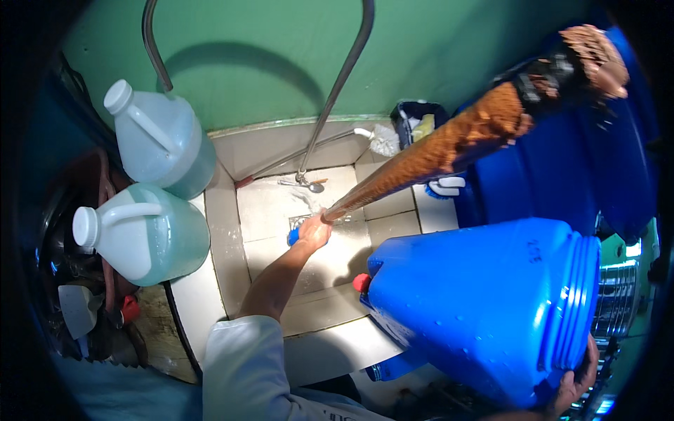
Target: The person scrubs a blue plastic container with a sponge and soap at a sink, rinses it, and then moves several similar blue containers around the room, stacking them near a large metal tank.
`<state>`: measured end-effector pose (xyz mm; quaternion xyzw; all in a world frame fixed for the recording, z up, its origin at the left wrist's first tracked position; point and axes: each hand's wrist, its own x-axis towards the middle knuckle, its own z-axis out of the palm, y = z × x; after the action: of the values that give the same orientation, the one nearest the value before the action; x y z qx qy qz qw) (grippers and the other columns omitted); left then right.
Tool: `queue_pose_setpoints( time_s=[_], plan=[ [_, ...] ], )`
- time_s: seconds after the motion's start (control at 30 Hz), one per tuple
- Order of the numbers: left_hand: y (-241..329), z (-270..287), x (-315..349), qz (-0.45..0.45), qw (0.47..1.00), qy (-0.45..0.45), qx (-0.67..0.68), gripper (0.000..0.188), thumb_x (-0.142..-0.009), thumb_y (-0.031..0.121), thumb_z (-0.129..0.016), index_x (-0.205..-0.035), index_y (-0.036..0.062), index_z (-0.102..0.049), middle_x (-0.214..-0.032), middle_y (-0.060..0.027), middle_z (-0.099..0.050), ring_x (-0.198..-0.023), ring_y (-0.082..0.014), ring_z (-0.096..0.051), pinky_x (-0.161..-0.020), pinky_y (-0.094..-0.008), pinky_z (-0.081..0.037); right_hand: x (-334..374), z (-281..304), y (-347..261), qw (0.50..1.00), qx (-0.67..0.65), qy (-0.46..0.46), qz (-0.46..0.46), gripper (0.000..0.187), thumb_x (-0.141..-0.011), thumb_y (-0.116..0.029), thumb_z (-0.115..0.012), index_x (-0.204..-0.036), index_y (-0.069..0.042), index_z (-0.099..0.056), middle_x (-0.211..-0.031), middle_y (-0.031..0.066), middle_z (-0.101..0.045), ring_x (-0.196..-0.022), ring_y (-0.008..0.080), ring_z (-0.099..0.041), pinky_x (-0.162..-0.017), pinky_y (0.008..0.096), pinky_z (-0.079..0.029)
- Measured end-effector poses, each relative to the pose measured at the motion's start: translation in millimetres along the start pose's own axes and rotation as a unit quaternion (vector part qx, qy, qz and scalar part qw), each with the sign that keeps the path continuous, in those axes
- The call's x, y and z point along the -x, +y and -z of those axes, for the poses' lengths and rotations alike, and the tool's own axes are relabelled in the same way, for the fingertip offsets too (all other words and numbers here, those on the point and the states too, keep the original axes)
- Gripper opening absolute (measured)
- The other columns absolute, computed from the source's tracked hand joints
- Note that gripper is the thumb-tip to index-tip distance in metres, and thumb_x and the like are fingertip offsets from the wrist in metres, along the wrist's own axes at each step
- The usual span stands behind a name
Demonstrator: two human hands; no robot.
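Observation:
My left hand [314, 230], reaching into a white tiled basin [267, 254], is wrapped round the narrow-looking far end of a long brown stick [449, 147]. The stick slants up to the right toward me; it has a rough, worn surface and a black band near its frayed end. A small blue piece [293, 236] shows on the other side of the fist, in line with the stick. At the lower right, my right hand [580, 382] grips the threaded neck of a large blue plastic drum [463, 302]. The drum lies tilted on its side, wet with drops, a red knob [361, 283] at its left end. Its mouth is hidden.
Two translucent jugs, one pale blue [158, 140] and one greenish [158, 231], stand on the left ledge. A grey hose [344, 70] runs down to a spoon [312, 187] in the basin. A white-handled brush [446, 186] and big blue containers [533, 182] are at right.

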<state>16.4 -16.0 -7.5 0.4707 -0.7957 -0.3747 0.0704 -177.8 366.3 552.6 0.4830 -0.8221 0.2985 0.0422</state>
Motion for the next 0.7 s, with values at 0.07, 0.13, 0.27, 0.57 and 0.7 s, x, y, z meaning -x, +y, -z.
queue_pose_setpoints(
  time_s=[0.07,0.13,0.27,0.57,0.7],
  plan=[
    [12.9,5.7,-1.6,-0.057,0.998,0.016,0.005,0.023,-0.088,0.022,-0.061,-0.101,0.0027,-0.065,-0.089,-0.0238,-0.07,-0.089,-0.0449,-0.066,-0.079,-0.0521,-0.053,-8.7,-0.3,-2.7,0.998,0.065,0.019,-0.013,0.081,-0.087,-0.055,-0.065,-0.137,0.007,-0.051,-0.135,0.0222,-0.056,-0.128,0.0323,-0.052,-0.112,0.0452,-0.036],
    [12.4,25.4,-0.9,-0.001,0.998,0.028,0.063,0.024,-0.089,0.024,-0.063,-0.094,0.0012,-0.065,-0.088,-0.0242,-0.069,-0.089,-0.0423,-0.068,-0.079,-0.0504,-0.053,-9.7,-6.5,-4.4,0.997,0.078,0.023,-0.009,0.079,-0.087,-0.054,-0.065,-0.135,0.007,-0.054,-0.135,0.0217,-0.056,-0.128,0.0331,-0.052,-0.112,0.0452,-0.035],
    [5.9,90.7,47.2,0.136,0.889,-0.151,0.411,0.032,-0.09,0.034,-0.07,-0.102,0.0042,-0.071,-0.087,-0.0017,-0.069,-0.078,-0.0153,-0.063,-0.073,-0.0349,-0.053,-11.8,-9.5,-15.0,0.992,0.124,0.018,-0.004,0.079,-0.083,-0.055,-0.064,-0.131,0.007,-0.057,-0.13,0.0233,-0.061,-0.121,0.0336,-0.057,-0.108,0.0449,-0.039],
    [201.6,358.0,169.9,-0.162,0.937,-0.054,0.304,0.019,-0.098,0.019,-0.064,-0.108,0.0039,-0.07,-0.084,0.0054,-0.061,-0.068,-0.0032,-0.047,-0.06,-0.0204,-0.038,-27.5,-9.2,-32.7,0.993,0.073,0.011,0.096,0.058,-0.075,-0.032,-0.077,-0.123,-0.002,-0.065,-0.103,0.0191,-0.067,-0.093,0.0355,-0.064,-0.084,0.0412,-0.051],
    [314.8,386.1,204.5,-0.43,0.894,0.123,0.024,0.021,-0.092,0.009,-0.067,-0.112,0.0038,-0.069,-0.099,-0.0071,-0.072,-0.08,-0.0153,-0.067,-0.068,-0.0262,-0.054,-26.7,-3.7,-34.7,0.987,0.087,0.019,0.132,0.057,-0.078,-0.035,-0.078,-0.121,-0.001,-0.065,-0.099,0.0179,-0.068,-0.087,0.034,-0.065,-0.081,0.0424,-0.051]
  ],
)
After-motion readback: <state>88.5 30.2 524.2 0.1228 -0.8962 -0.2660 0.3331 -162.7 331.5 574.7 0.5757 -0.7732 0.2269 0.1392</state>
